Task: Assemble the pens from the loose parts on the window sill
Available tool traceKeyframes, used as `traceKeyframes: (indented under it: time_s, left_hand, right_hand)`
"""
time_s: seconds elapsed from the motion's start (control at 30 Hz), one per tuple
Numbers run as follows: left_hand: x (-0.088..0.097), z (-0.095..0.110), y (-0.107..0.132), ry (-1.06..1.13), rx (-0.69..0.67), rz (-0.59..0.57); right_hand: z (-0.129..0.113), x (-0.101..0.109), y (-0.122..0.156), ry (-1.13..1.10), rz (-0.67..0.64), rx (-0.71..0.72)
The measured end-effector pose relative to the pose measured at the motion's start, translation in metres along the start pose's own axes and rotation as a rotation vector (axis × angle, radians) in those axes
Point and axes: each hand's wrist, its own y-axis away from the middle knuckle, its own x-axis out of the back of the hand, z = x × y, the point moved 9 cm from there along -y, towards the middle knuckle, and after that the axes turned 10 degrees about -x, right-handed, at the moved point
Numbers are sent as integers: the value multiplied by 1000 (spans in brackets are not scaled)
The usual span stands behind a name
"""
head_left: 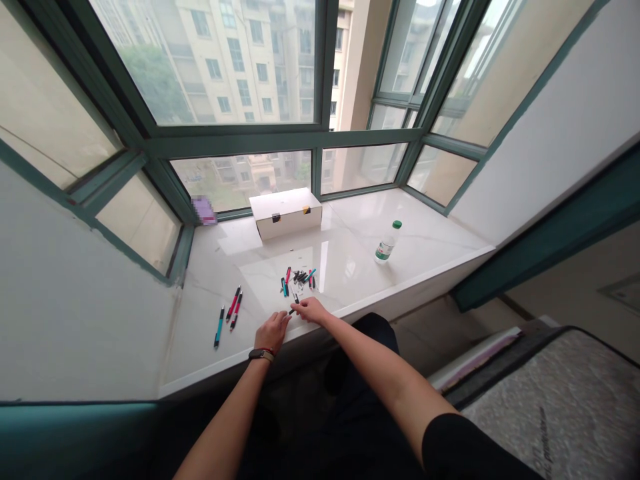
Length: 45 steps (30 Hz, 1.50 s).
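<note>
My left hand (273, 331) and my right hand (311, 310) meet at the front of the white sill, fingertips pinched close together. Between them is a small black pen part (291, 311), mostly covered by the fingers, so its exact shape is hard to tell. Just beyond the right fingertips lies a pile of loose black pen parts (300, 277), mixed with red and teal barrel pieces (284, 287). To the left of my left hand rest a teal pen (219, 327) and two red-and-black pens (233, 304), which look whole.
A white box (287, 217) with dark and yellow tabs stands at the back against the window. Right of the pile, a clear bottle with a green cap (387, 243) stands upright. The sill's front edge (400, 283) runs just before my body.
</note>
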Motion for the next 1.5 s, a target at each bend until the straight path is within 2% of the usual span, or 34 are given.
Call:
traceKeyframes:
  time_s: [0.13, 0.33, 0.53, 0.93, 1.17, 1.3, 1.5]
  left_hand:
    - [1, 0, 1, -14, 19, -18]
    - [3, 1, 1, 7, -21, 9]
    - [1, 0, 0, 36, -7, -16]
    - [2, 1, 0, 16, -39, 17]
    - [0, 0, 1, -1, -28, -1]
    - [0, -3, -1, 34, -15, -15]
    - [-4, -23, -7, 224, 28, -65]
  right_hand:
    - [-2, 0, 0, 8, -9, -6]
    - [2, -7, -2, -86, -50, -45]
    - [5, -8, -6, -118, -37, -67]
    - [1, -7, -2, -148, -52, -37]
    - [0, -8, 0, -160, -94, -9]
    - [0, -8, -1, -164, -130, 19]
    - [-10, -12, 3, -233, -278, 79]
